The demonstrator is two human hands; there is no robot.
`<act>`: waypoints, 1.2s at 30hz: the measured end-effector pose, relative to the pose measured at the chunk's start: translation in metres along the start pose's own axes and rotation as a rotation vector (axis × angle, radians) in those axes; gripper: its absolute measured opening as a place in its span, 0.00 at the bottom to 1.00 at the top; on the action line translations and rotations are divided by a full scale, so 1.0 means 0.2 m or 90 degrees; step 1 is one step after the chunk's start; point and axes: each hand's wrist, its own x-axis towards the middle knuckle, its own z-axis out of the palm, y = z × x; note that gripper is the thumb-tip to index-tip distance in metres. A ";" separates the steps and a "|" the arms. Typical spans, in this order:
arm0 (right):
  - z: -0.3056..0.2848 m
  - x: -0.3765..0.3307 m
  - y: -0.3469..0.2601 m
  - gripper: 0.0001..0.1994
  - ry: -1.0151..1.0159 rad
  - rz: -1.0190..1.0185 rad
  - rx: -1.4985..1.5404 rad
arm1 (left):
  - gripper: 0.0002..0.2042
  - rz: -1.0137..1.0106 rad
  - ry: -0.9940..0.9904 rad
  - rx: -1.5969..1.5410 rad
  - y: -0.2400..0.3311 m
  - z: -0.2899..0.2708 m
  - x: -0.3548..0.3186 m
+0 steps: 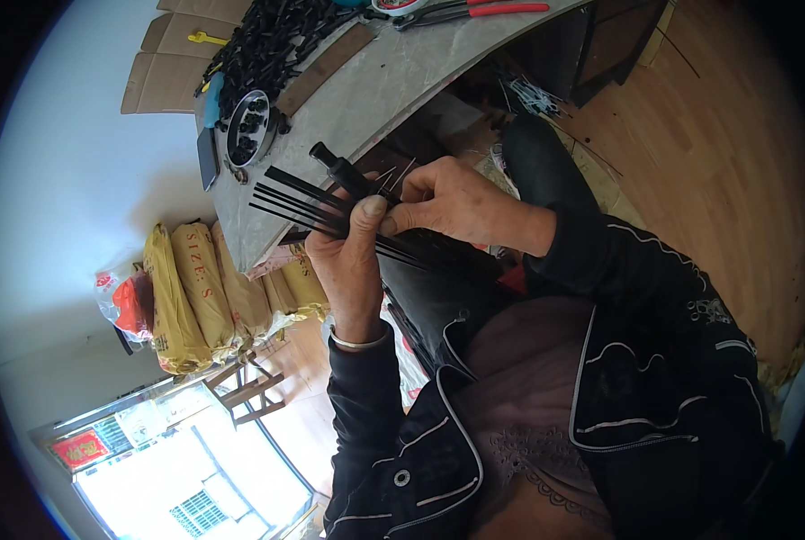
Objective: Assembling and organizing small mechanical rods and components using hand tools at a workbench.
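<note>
My left hand (346, 270) is closed around several thin black rods (301, 187), which fan out to the left past its thumb. A black cylindrical piece (335, 167) with a wider end sticks up from the same grip, tilted to the upper left. Close against it, my right hand (461, 202) is closed in a pinch at the base of this piece. A few thin metal wires (408, 173) show between the two hands. The right fingertips are partly hidden, so what exactly they pinch cannot be made out.
Beyond my hands is a grey tabletop (348, 103) holding a heap of small black parts (263, 40), a round tin (232, 135), a dark flat board (326, 67) and red-handled pliers (508, 9). Stuffed yellow sacks (173, 297) and a wooden stool (256, 387) stand left.
</note>
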 end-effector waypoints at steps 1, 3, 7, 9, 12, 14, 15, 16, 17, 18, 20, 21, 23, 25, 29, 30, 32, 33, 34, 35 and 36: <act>0.00 0.00 0.00 0.25 -0.023 0.016 -0.034 | 0.14 0.000 0.000 0.000 0.00 -0.01 0.01; -0.01 0.00 0.00 0.25 -0.045 0.032 -0.070 | 0.14 -0.022 -0.041 -0.092 -0.01 -0.02 0.02; -0.03 -0.01 0.00 0.25 -0.096 0.050 0.084 | 0.15 -0.044 -0.076 -0.098 -0.03 -0.04 0.02; -0.02 -0.01 0.01 0.25 -0.102 0.055 0.108 | 0.15 -0.058 -0.087 -0.154 -0.03 -0.03 0.02; 0.02 -0.01 0.04 0.24 -0.049 -0.020 0.072 | 0.16 -0.043 -0.023 -0.187 -0.05 0.00 0.00; 0.04 -0.03 0.00 0.17 0.029 -0.038 -0.071 | 0.16 -0.034 -0.025 -0.192 -0.07 -0.01 0.00; 0.05 -0.04 -0.01 0.17 0.027 -0.040 -0.071 | 0.16 -0.025 -0.034 -0.197 -0.08 -0.01 0.01; 0.06 -0.06 -0.01 0.16 0.039 -0.069 -0.031 | 0.16 -0.023 -0.032 -0.195 -0.08 -0.01 0.00; 0.06 -0.07 -0.02 0.14 0.052 -0.098 0.009 | 0.15 -0.020 -0.014 -0.189 -0.08 -0.01 0.00; 0.06 -0.07 -0.02 0.14 0.052 -0.097 0.009 | 0.15 -0.019 0.002 -0.185 -0.08 -0.02 0.00; 0.05 -0.07 -0.01 0.12 0.041 -0.090 0.014 | 0.15 -0.024 -0.003 -0.189 -0.07 -0.02 0.00; 0.05 -0.07 -0.01 0.12 0.043 -0.090 0.013 | 0.15 -0.029 -0.008 -0.193 -0.07 -0.02 0.00; 0.05 -0.06 0.00 0.11 0.031 -0.074 0.009 | 0.15 -0.024 -0.007 -0.182 -0.07 -0.02 0.00; 0.05 -0.05 0.01 0.14 0.045 -0.079 -0.008 | 0.15 -0.019 -0.004 -0.169 -0.08 -0.02 0.00; 0.03 -0.05 0.01 0.11 -0.005 0.007 0.027 | 0.16 -0.028 -0.004 -0.193 -0.06 -0.02 -0.03; 0.03 -0.04 0.02 0.11 -0.004 0.006 0.027 | 0.16 -0.032 -0.005 -0.198 -0.05 -0.02 -0.03; 0.02 -0.02 0.03 0.13 -0.034 0.062 0.090 | 0.17 -0.032 -0.011 -0.209 -0.06 -0.02 -0.04; 0.02 -0.02 0.03 0.13 -0.034 0.063 0.089 | 0.17 -0.035 -0.017 -0.221 -0.07 -0.03 -0.04; 0.01 -0.02 0.01 0.13 -0.053 0.085 0.114 | 0.17 -0.035 -0.017 -0.222 -0.07 -0.04 -0.04; 0.01 -0.03 0.00 0.14 -0.073 0.107 0.138 | 0.18 -0.051 -0.060 -0.237 -0.07 -0.06 -0.03; 0.00 -0.03 -0.01 0.14 -0.074 0.107 0.138 | 0.18 -0.065 -0.102 -0.251 -0.07 -0.08 -0.02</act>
